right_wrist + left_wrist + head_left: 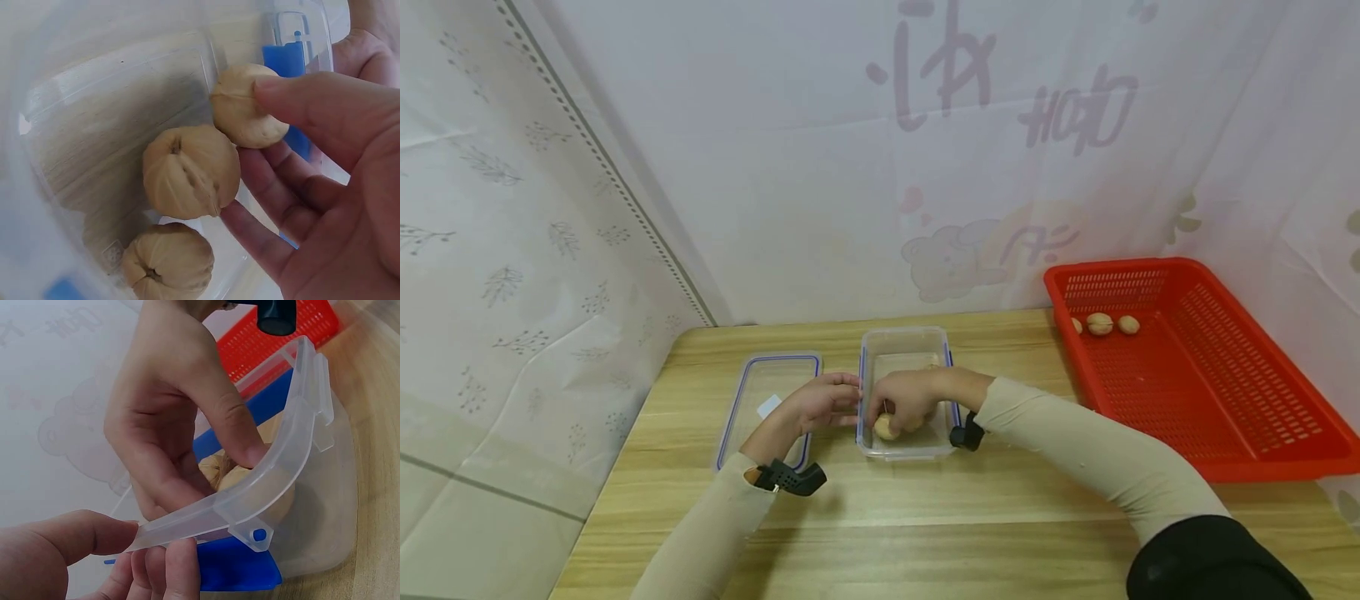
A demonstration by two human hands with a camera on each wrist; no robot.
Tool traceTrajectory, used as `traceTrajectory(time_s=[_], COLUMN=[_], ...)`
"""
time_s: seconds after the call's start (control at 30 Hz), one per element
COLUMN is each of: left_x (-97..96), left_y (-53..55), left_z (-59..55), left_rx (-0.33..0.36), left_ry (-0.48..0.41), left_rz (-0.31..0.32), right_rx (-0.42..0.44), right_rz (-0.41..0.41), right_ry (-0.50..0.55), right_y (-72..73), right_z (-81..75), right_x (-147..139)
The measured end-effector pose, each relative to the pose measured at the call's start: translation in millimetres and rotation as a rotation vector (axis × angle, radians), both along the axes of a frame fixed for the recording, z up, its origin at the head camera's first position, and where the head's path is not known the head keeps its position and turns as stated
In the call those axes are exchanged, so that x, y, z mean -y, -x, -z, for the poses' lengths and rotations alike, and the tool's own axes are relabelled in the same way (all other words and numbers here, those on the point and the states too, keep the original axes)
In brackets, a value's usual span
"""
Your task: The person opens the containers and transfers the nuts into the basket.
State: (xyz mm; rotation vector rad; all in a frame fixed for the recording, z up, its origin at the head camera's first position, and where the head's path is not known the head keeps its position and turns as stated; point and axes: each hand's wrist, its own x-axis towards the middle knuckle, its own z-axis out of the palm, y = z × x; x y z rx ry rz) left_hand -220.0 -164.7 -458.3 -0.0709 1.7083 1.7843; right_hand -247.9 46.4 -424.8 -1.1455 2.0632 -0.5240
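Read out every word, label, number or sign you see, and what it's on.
"H…", faded letters on the wall covering: the rest uncertain.
Larger characters to their left: too stylised.
Smaller script by the bear drawing: too faint.
White label on the clear lid: too small.
Mark on the base of the clear box: too small.

Wood-grain table [925, 525], pale cloth backdrop [760, 183], printed lettering [1078, 108]

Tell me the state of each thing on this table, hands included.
Plastic container, open, walnuts inside
Lid, off, lying flat beside the container
Blue latch, unfastened
Red basket, uncovered, three walnuts visible
Left hand, gripping the container's rim
Right hand, holding a walnut inside the container
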Motion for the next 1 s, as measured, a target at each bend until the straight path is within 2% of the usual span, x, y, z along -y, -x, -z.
traceTrajectory(time_s=[0.2,0.4,0.67,1.0], left_x=[0.4,0.1,0.3,-0.7], left_y=[0.6,0.8,0.9,2.0], left_z=[0.6,1.2,1.3,2.5], left_rx=[-0.002,0.005,0.007,0.005], left_ry=[0.002,0.008,0.006,0.015], left_rz=[0.005,0.001,0.0,-0.009], right_rx=[-0.058,-0.073,0.003,0.051], right_rz=[-0.005,0.01,0.015,0.12], right_ry=[0.07,0.115,0.18,0.25], right_y=[2.1,4.6,3.5,4.7], right_z=[-0.9,-3.4,-8.9,-7.5], right_x=[-5.9,-14.5,-25.7,-41.4])
